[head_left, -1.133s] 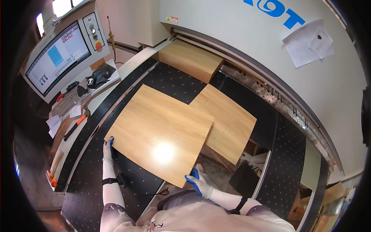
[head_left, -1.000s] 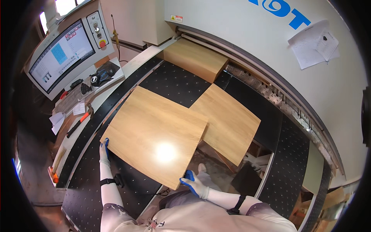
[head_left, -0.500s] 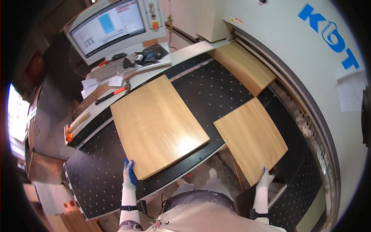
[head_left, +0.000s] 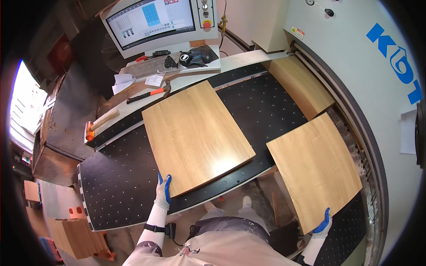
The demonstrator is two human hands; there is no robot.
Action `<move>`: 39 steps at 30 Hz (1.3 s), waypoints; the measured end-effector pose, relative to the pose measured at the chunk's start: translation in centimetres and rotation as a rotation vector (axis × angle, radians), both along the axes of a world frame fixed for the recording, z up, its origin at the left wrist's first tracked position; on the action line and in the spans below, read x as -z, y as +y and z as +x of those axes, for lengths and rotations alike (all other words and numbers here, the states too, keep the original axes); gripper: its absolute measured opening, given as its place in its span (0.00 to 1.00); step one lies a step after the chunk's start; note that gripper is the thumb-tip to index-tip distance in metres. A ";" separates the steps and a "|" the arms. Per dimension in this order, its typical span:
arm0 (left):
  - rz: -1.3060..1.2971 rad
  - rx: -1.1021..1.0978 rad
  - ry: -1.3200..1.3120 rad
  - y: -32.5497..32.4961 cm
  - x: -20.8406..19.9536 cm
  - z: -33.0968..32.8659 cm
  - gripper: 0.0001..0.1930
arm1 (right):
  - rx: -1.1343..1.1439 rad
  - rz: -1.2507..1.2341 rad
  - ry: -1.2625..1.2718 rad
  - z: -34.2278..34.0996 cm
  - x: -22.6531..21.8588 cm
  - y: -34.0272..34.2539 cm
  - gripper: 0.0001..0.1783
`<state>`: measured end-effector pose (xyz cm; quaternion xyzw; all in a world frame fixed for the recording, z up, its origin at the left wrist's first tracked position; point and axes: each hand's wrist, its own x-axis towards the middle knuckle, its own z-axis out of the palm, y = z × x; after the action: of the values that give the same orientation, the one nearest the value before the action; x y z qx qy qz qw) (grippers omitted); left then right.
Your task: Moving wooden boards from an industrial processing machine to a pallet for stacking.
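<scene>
My left hand [head_left: 163,190], in a white glove with blue palm and fingers, touches the near left corner of a large light wood-grain panel [head_left: 195,137]. Its thumb and fingers are apart along the edge, not wrapped round it. That panel lies on a black table dotted with small studs. On the right, my right hand [head_left: 324,224], gloved alike, is closed on the near edge of a smaller wood-grain panel [head_left: 317,168]. The thumb shows on top; the fingers beneath are hidden. This panel spans a gap beside the table.
Another wood-grain panel [head_left: 301,84] lies by the white machine [head_left: 355,62]. An orange-and-black hammer [head_left: 151,94], an orange-headed mallet [head_left: 100,125], papers [head_left: 154,80] and a tape measure [head_left: 185,58] rest along the far ledge below a monitor [head_left: 151,24]. Stacked boards [head_left: 73,235] stand lower left.
The smaller panel has shifted right with my right hand, away from the corner of the far panel. My left hand stays at the large panel's corner. The whole view has shifted.
</scene>
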<state>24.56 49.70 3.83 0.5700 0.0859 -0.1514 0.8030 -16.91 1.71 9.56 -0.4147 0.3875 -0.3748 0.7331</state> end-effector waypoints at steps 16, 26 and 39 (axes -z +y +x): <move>-0.170 -0.084 -0.121 -2.4 -0.5 -2.0 0.36 | -0.256 0.237 -0.048 26.3 5.4 26.1 0.21; -0.050 -0.043 -0.070 -1.3 0.6 2.1 0.42 | -0.291 0.119 0.651 37.2 7.0 30.9 0.18; -0.257 0.009 -0.189 -1.4 -1.1 -5.0 0.45 | -1.059 -0.067 -0.021 42.0 4.8 0.3 0.27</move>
<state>19.61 48.30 4.96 0.4748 -0.0126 -0.1103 0.8731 25.13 2.06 4.81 -0.5730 0.1055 0.0304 0.8122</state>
